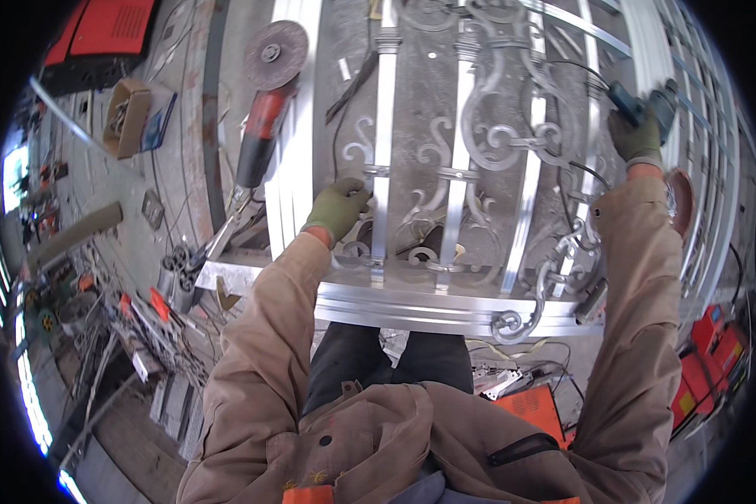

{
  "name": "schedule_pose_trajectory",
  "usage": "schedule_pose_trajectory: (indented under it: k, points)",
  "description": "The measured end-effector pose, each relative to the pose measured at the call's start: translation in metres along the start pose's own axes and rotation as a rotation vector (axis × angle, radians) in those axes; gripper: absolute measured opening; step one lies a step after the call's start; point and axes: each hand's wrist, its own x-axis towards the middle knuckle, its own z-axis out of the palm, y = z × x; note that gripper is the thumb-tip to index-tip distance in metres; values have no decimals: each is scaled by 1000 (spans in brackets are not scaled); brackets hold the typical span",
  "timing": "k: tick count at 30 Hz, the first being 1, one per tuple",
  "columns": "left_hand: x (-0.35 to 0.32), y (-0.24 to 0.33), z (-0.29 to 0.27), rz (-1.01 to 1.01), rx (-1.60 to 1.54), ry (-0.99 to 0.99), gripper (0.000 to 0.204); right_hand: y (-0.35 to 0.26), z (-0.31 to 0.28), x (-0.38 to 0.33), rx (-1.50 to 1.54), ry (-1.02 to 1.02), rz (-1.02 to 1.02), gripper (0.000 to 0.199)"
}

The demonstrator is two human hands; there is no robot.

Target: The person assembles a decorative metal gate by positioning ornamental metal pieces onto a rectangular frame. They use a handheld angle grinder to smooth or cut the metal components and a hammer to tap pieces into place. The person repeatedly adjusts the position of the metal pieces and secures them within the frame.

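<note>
My left hand (338, 212), in an olive-green glove, has its fingers curled round a grey metal scroll ornament (359, 149) beside an upright bar (383, 109) of a silver metal gate panel. The glove hides the scroll's middle part. Off to the right, my gloved right hand (637, 139) is closed on a dark teal hand tool (644, 107). Its exact kind is unclear. The tool is over the panel's wide right-hand rail (652, 50). Matching scrolls (437, 151) stand along the neighbouring bars, and a large curled ornament (521, 139) lies across the middle bars.
A red angle grinder (265, 122) with a worn disc rests on the left rail. An open cardboard box (126, 118) and a red machine (109, 34) stand at far left. Metal scraps (126, 336) litter the lower left. Red-orange cases (533, 412) sit below the panel.
</note>
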Motion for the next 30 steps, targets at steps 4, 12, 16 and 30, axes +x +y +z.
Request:
schedule_pose_trajectory:
  k: [4,12,16,30]
  points:
    - [-9,12,-5,-87,78,25,42,10,14,34,43,33,-216,46]
    - [-14,13,-5,-165,-24,49,37,-16,-11,-65,4,-196,-314,26]
    - [-13,18,-8,-136,-21,15,39,-33,-13,-193,121,-456,-317,22]
    - [26,-42,8,13,1,26,28,77,25,-531,-600,-305,-171,49]
